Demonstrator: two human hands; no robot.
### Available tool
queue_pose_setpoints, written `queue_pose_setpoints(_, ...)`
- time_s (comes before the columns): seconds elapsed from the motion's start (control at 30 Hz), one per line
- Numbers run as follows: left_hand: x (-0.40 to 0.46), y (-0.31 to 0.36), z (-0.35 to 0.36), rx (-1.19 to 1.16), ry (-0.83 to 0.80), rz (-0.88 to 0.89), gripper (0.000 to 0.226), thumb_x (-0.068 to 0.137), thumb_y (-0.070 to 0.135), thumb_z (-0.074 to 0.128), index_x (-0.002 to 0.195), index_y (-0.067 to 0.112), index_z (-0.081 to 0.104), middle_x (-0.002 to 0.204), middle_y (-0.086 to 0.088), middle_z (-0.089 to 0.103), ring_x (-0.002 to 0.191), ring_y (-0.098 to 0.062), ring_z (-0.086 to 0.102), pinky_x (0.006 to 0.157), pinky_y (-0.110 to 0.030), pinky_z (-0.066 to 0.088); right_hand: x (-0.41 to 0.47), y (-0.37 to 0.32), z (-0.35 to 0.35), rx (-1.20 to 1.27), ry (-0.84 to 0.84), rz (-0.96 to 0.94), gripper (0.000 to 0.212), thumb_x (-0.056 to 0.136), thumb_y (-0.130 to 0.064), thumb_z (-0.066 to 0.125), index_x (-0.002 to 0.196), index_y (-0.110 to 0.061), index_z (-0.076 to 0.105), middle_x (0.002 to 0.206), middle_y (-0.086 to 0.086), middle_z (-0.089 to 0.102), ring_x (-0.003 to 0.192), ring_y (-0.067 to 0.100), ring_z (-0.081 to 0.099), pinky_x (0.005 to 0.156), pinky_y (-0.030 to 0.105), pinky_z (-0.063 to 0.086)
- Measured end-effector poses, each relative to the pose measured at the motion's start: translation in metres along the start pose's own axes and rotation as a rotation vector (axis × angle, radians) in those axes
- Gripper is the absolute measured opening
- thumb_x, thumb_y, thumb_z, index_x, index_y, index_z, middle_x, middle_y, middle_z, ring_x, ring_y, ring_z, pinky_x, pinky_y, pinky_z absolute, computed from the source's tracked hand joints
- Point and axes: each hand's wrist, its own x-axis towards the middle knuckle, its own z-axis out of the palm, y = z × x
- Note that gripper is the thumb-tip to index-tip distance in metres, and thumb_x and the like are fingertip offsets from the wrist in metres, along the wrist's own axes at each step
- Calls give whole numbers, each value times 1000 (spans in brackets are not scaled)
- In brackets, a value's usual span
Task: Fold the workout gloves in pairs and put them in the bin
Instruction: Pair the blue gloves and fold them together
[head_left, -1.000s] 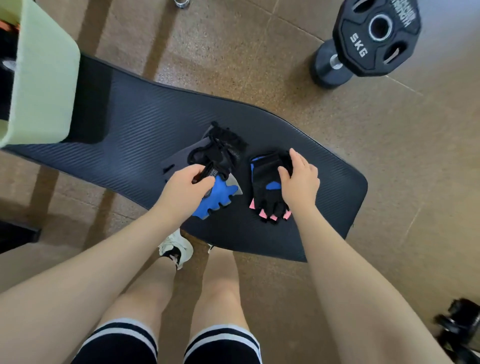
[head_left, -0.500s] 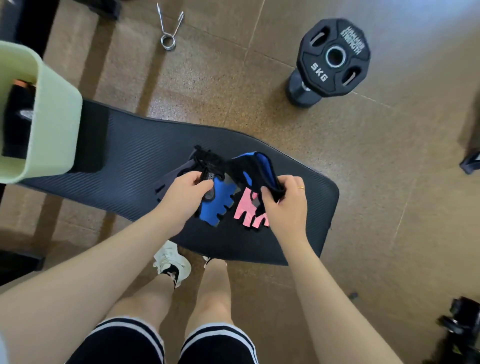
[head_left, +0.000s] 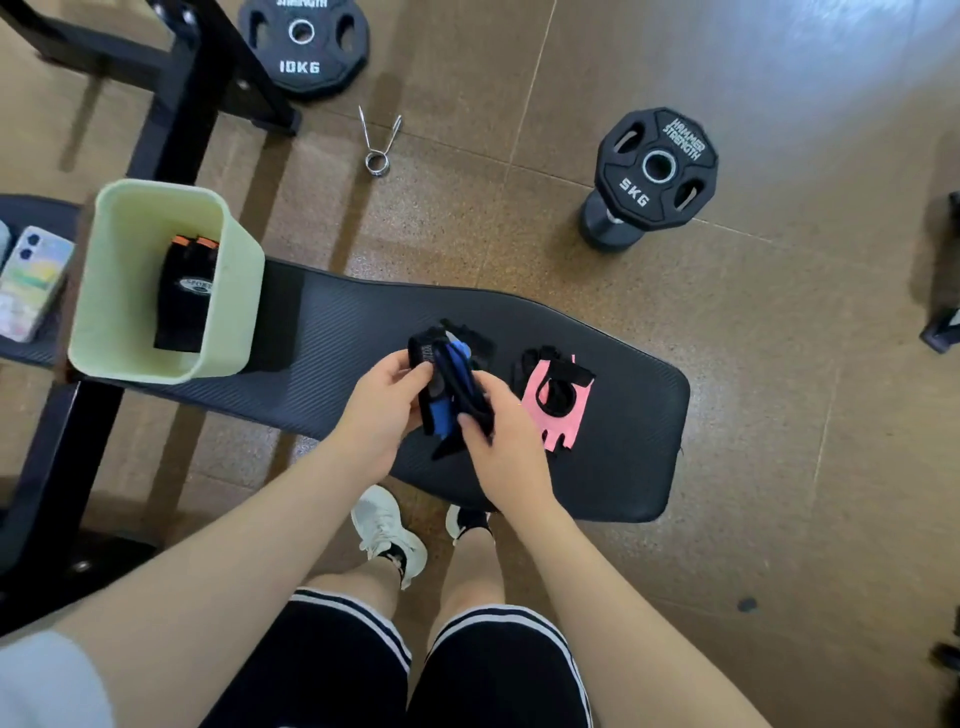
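Both hands (head_left: 441, 415) gripping blue gloves (head_left: 451, 395), bin (head_left: 236, 291) left

We are in a gym. On the brown rubber floor (head_left: 675, 364) we see a 10KG weight plate (head_left: 304, 44), a 5KG plate (head_left: 657, 166) on a dumbbell, and a spring collar clip (head_left: 377, 140). A black padded bench (head_left: 363, 332) and a black steel rack frame (head_left: 176, 93) stand beside them.

A brown speckled tiled floor (head_left: 779, 364) carries a black padded bench (head_left: 337, 332), a black metal rack frame (head_left: 176, 93) and black weight plates (head_left: 304, 44).
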Motion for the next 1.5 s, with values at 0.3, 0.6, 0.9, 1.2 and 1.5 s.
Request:
queue_pose_setpoints(0.3,-7,23,-60,648,-97,335,31,83,-2,55,93,26,59,89,1,65,81,-16,59,80,-31,47,17,-14,-31,247,136,218,22,89,-14,54,98,-33,60,97,-5,66,88,13,61,88,37,50)
queue_pose_setpoints(0.6,-15,44,-78,1397,-306,1030,24,76,10,60,98,16,67,86,0,74,75,-26,65,63,-38,54,39,-40,-30,45,384,124,15,87,-15,57,100,-23,59,97,-4,64,101,20,57,93,41,46)
queue_pose_setpoints(0.9,-17,36,-74,1382,-200,1164,26,83,21,47,96,17,68,89,0,70,79,-18,61,74,-30,41,37,-53,-20,231,-174,111,19,86,-3,59,99,-15,68,97,5,70,92,16,67,85,27,55)
queue_pose_setpoints(1.2,-17,35,-61,983,-89,934,28,85,24,50,100,6,65,100,-7,58,93,-11,50,87,-23,40,50,-58,-24,314,-427,95,27,94,-8,47,116,-8,63,116,12,66,105,18,62,96,30,49)
queue_pose_setpoints(1.5,-22,49,-53,666,-239,447,19,89,11,54,88,30,55,122,9,58,111,-9,53,97,-24,40,57,-51,-28,432,-400,99,19,91,-2,51,92,-18,59,87,3,68,79,14,65,78,27,54)
